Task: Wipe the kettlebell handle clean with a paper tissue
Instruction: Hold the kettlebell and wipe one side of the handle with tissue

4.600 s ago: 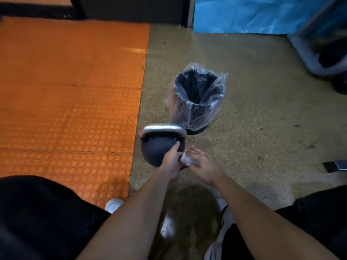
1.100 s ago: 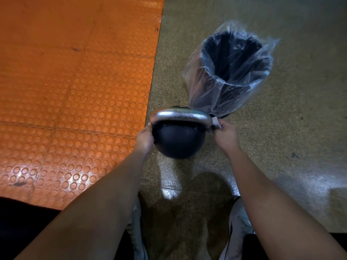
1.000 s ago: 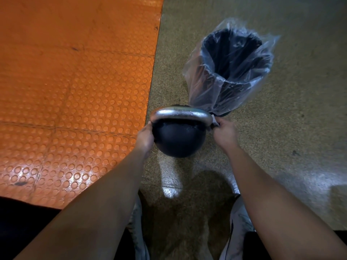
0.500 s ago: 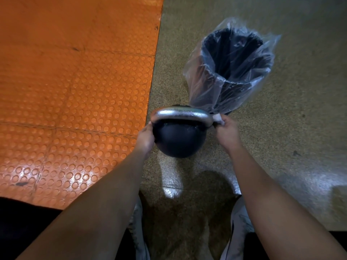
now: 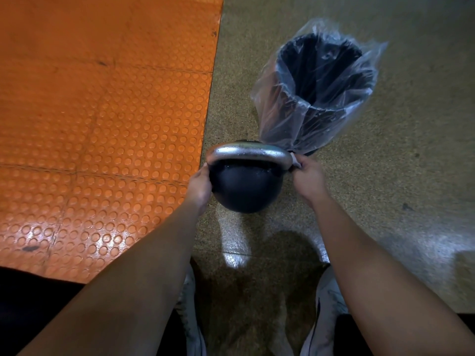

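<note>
Black kettlebell (image 5: 244, 188) on speckled floor, left hand (image 5: 199, 187) cupping its side, right hand (image 5: 307, 179) pinching white tissue (image 5: 296, 163) against silver handle (image 5: 248, 153), lined bin (image 5: 321, 91) just behind

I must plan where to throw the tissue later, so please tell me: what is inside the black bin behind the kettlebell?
The bin holds a clear plastic liner folded over its rim. Inside looks dark, with no visible rubbish; the bottom cannot be made out.

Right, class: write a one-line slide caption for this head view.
Right hand rubs a tissue on the kettlebell handle; left hand steadies the kettlebell.
</note>
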The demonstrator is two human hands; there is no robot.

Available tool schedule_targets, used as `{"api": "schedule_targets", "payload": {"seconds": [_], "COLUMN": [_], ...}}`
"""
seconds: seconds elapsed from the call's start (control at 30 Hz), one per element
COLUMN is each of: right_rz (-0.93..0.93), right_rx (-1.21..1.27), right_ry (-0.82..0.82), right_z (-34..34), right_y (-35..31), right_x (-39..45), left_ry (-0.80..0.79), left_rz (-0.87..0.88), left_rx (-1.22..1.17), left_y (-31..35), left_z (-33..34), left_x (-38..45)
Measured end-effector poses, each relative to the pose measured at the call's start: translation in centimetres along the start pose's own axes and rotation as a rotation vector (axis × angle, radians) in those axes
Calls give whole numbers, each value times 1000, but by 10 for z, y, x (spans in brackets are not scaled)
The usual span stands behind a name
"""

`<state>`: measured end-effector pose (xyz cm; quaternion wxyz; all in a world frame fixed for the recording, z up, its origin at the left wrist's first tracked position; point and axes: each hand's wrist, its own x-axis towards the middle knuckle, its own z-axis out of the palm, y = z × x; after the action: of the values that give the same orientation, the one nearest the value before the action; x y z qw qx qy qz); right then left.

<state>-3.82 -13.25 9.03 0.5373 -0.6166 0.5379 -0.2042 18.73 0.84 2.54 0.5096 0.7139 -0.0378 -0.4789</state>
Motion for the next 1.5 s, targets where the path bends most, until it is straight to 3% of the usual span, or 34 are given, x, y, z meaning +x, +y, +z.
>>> {"api": "schedule_targets", "payload": {"seconds": [0.1, 0.27, 0.43, 0.63, 0.8, 0.97, 1.17, 1.3, 1.5], "right_rz": [33, 25, 39, 38, 88, 73, 3, -11, -34], "right_rx": [96, -54, 115, -30, 200, -17, -5, -200, 12], "right_ry": [16, 8, 22, 17, 62, -5, -13, -40, 67], "right_z": [-3, -3, -7, -5, -6, -7, -14, -14, -10], "right_y": [-2, 7, -1, 6, 0, 5, -11, 0, -10], "right_x": [2, -6, 1, -4, -3, -2, -1, -1, -7], "left_ry": [6, -3, 43, 47, 51, 55, 50, 56, 56], "left_rz": [-4, -1, 2, 3, 11, 16, 24, 33, 32], "left_rx": [-4, -6, 8, 20, 5, -6, 0, -15, 10], "left_y": [2, 4, 5, 6, 8, 7, 8, 8, 8], "left_z": [1, 1, 4, 3, 4, 5, 5, 6, 6], "left_x": [-1, -4, -4, -5, -7, -8, -10, -11, -9]}}
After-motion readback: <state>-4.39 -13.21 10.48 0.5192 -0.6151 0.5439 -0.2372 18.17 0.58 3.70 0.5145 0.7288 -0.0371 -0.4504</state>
